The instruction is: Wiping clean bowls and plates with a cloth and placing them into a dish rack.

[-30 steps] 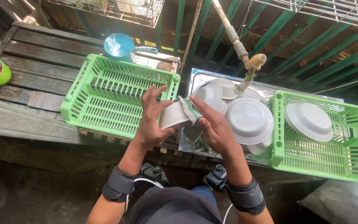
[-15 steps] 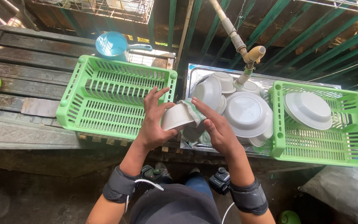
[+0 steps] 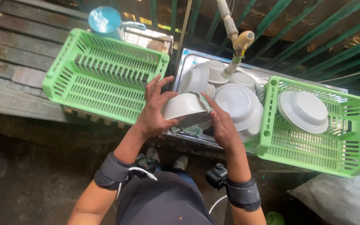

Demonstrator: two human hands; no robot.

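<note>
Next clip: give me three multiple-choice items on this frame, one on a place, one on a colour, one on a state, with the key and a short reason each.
1. Where does the white plate lie?
A. in the right green basket
B. on the wooden planks
C. on the ground

2. What colour is the round lid behind the left basket?
A. red
B. blue
C. black

3. How is the bowl held?
A. resting in the sink, untouched
B. in the left hand, the right pressing a cloth on it
C. inside the left basket

Key: 1 A, it sits within the right green basket. 2 B, the lid is light blue. 3 B, the left hand grips the bowl while the right hand holds a cloth against it.
</note>
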